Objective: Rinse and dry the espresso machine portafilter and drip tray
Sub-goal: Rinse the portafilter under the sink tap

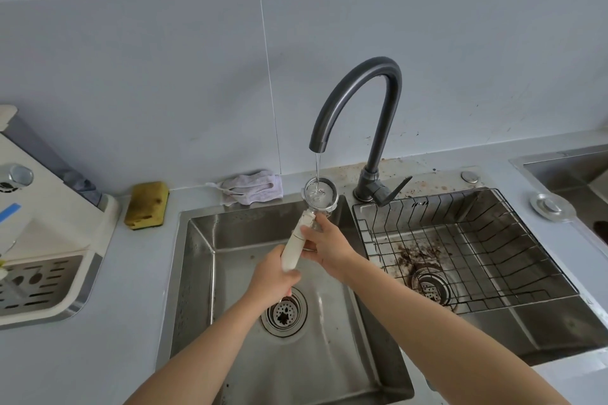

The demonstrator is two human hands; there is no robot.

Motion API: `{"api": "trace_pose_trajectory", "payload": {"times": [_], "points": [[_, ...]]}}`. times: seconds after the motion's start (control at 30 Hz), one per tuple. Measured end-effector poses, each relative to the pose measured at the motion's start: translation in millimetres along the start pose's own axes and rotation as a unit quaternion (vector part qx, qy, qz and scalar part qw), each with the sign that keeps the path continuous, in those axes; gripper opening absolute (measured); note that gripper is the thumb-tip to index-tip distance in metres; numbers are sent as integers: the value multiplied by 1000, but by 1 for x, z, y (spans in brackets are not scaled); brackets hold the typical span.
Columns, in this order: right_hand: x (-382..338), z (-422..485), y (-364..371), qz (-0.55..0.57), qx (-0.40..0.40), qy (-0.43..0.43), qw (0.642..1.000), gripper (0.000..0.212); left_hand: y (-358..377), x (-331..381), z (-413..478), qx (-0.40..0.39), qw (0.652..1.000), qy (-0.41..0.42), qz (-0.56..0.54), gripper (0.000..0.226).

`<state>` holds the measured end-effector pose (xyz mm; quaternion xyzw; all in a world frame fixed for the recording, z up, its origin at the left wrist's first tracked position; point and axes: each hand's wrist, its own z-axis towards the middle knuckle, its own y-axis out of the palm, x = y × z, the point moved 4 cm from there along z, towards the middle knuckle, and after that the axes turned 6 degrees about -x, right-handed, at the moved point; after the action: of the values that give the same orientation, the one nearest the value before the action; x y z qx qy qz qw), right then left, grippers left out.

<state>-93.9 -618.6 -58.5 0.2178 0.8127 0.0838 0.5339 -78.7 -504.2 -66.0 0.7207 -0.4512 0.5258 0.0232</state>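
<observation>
The portafilter (320,195), a steel basket on a cream handle, is held over the left sink basin (197,273) under the dark faucet (358,102). A thin stream of water runs into the basket. My left hand (273,278) grips the lower end of the handle. My right hand (324,245) holds the handle's upper part just below the basket. The drip tray (39,283), a slotted steel grate in a cream frame, sits in the espresso machine (49,223) at the left edge.
A yellow sponge (147,204) and a crumpled white cloth (251,189) lie on the counter behind the sink. A black wire rack (460,246) sits in the right basin over coffee grounds. A second sink (566,171) shows at far right.
</observation>
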Motion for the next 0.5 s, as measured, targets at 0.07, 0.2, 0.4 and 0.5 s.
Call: {"api": "trace_pose_trajectory", "payload": {"times": [0.07, 0.2, 0.4, 0.5], "points": [[1, 1, 5, 10, 0, 6, 1000, 37, -5, -1, -2, 11, 1000, -4, 16, 38], [2, 2, 14, 22, -6, 18, 1000, 36, -14, -1, -6, 19, 998, -15, 60, 35], [5, 4, 22, 47, -4, 38, 998, 35, -27, 5, -13, 13, 991, -56, 119, 22], [8, 4, 24, 56, 2, 52, 997, 34, -30, 9, -15, -7, 989, -68, 133, 19]]}}
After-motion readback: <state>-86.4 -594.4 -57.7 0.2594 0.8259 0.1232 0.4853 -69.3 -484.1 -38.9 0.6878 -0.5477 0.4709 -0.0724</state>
